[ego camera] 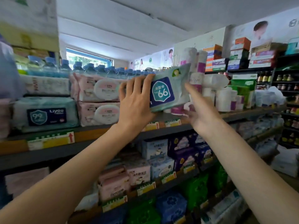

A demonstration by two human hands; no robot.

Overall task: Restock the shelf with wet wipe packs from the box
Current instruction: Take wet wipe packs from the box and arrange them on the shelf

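Top shelf (202, 122), the landmark: a green wet wipe pack (169, 89) is held upright above its front edge, in the gap right of the pink packs (97, 101) and left of the paper rolls (224, 97); left hand (135, 104) grasps the pack's left end; right hand (199, 110) supports its right side, fingers extended. Judged best: keep it level, slide it straight back; the rolls crowd the gap; the box is out of view.

At frame centre we hold a wipe pack (169, 89) above the top shelf (90, 135), stacked packs (97, 101) left, paper rolls (223, 96) right.
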